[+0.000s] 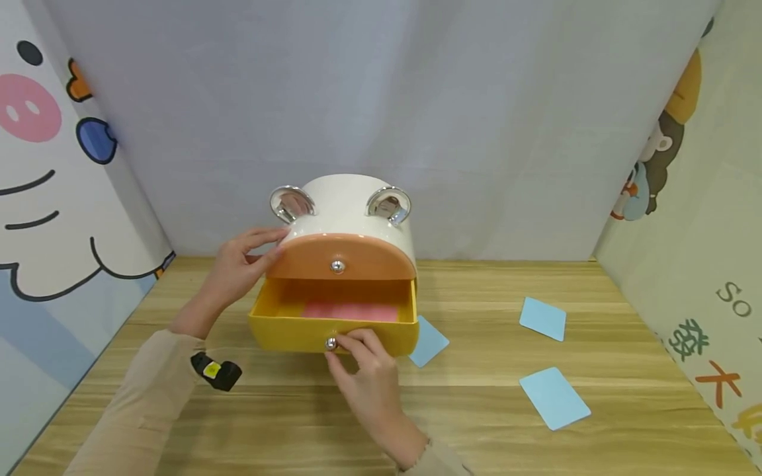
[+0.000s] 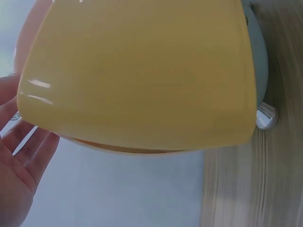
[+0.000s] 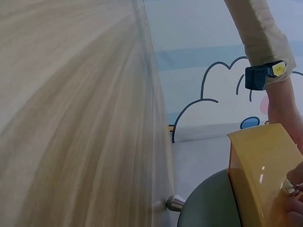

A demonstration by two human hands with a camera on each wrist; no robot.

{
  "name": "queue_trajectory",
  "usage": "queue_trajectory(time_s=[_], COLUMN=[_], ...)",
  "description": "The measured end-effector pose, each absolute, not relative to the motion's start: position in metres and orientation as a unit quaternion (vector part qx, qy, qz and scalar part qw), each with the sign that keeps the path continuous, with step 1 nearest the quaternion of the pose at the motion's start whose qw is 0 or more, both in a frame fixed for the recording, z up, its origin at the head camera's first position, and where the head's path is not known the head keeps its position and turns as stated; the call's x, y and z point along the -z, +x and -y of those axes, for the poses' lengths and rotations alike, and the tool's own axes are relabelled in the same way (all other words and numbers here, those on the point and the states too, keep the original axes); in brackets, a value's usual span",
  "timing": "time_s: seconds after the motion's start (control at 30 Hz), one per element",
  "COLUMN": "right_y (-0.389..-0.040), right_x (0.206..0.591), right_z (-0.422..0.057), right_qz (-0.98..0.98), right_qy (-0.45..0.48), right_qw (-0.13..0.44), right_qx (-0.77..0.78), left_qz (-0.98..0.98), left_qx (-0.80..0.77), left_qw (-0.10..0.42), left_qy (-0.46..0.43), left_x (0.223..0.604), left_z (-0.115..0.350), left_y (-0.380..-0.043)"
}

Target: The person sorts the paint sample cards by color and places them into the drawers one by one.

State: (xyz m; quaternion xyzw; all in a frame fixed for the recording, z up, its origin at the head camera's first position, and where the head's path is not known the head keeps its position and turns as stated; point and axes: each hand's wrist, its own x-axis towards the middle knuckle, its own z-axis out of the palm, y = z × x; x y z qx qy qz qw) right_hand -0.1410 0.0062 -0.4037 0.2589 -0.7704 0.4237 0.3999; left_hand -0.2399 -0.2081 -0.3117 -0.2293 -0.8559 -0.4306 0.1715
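Observation:
A small white storage box with two silver ears stands on the table. Its orange upper drawer is closed, while the yellow lower drawer is pulled out, with a pink flat item inside. My right hand pinches the silver knob of the yellow drawer between thumb and fingers. On the box's left side my left hand rests, fingers extended near the ear. From the left wrist, the yellow drawer fills much of the view.
Two blue cards lie on the wooden table to the right. Another blue card lies partly hidden beside the drawer. A grey backdrop stands behind the box, with printed panels at both sides.

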Motion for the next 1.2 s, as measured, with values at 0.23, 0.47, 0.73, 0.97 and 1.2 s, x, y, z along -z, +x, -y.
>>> queue_trajectory(time_s=[0.23,0.47,0.73,0.97,1.2], right_y=[-0.152,-0.171,-0.198,-0.212,-0.216], right_x=[0.401,0.396,0.391,0.389,0.389], right_z=[-0.008,-0.014,-0.018,-0.021,-0.022], right_qz=[0.787,0.793,0.804,0.817,0.817], right_qy=[0.256,0.289,0.309,0.317,0.323], right_qw=[0.409,0.405,0.408,0.393,0.389], right_qx=[-0.385,-0.351,-0.303,-0.28,-0.277], left_qz=[0.858,0.859,0.857,0.855,0.851], left_qx=[0.426,0.426,0.426,0.43,0.443], left_qw=[0.172,0.168,0.177,0.175,0.167], left_qy=[-0.228,-0.23,-0.232,-0.229,-0.227], left_x=[0.31,0.31,0.308,0.307,0.306], left_z=[0.208,0.209,0.207,0.206,0.207], left_y=[-0.239,-0.24,-0.238,-0.236,-0.236])
